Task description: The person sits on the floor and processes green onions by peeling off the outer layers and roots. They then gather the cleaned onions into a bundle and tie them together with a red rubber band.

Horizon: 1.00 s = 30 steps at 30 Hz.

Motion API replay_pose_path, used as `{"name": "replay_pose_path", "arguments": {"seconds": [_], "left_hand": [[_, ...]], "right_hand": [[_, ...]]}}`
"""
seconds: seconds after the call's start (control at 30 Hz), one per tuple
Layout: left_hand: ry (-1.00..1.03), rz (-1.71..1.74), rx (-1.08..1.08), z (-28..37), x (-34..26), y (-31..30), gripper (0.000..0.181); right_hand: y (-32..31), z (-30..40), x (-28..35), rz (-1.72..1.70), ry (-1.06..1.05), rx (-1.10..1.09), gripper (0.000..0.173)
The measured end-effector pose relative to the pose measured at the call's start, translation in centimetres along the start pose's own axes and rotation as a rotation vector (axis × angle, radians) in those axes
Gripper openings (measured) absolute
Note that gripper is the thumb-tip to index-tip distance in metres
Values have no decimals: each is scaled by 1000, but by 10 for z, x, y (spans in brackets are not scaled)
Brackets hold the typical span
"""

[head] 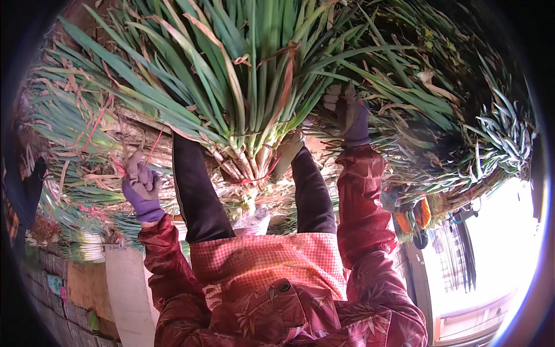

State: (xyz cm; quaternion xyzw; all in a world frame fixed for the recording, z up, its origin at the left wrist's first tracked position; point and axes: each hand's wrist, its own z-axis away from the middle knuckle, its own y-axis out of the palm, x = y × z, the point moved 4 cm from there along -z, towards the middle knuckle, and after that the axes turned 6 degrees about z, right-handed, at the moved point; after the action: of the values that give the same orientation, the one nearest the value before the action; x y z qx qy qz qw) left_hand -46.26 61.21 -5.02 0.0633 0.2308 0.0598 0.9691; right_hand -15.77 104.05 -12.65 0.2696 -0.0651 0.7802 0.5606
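Note:
A large bunch of green onions (251, 108) fans out between my legs, its leaves pointing away and its pale root ends towards me. Red string (262, 177) passes across its root ends. My left hand (142, 186), in a purple and grey glove, is curled at the left of the bunch and pinches a thin red string (156, 144). On the other side, my right hand (349, 110), in a matching glove, is beside the bunch's leaves with its fingers bent. Shadow and leaves partly hide those fingers, so any grip there is unclear.
More green onions (433, 112) are heaped at the right, others (73, 121) at the left. Dry leaf scraps (282, 197) litter the floor near my legs. A checked apron (269, 260) covers my lap. Bright light comes through an opening (498, 243) at lower right.

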Motion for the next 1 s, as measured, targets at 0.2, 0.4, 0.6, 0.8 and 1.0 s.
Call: {"name": "replay_pose_path", "arguments": {"seconds": [0.2, 0.4, 0.6, 0.8, 1.0], "left_hand": [[259, -479, -232, 1, -11, 13, 34], [529, -1609, -287, -26, -40, -7, 19], [96, -718, -228, -55, -28, -72, 18], [-6, -673, -170, -51, -24, -76, 16], [-33, -593, -220, -41, -23, -55, 17]], "right_hand": [[5, 37, 37, 1172, -568, -152, 30], [68, 67, 71, 1347, -163, -455, 28], [70, 68, 56, 1592, 420, -364, 34], [92, 58, -14, 2567, 15, 122, 24], [76, -3, -11, 2732, -311, 64, 42]]}}
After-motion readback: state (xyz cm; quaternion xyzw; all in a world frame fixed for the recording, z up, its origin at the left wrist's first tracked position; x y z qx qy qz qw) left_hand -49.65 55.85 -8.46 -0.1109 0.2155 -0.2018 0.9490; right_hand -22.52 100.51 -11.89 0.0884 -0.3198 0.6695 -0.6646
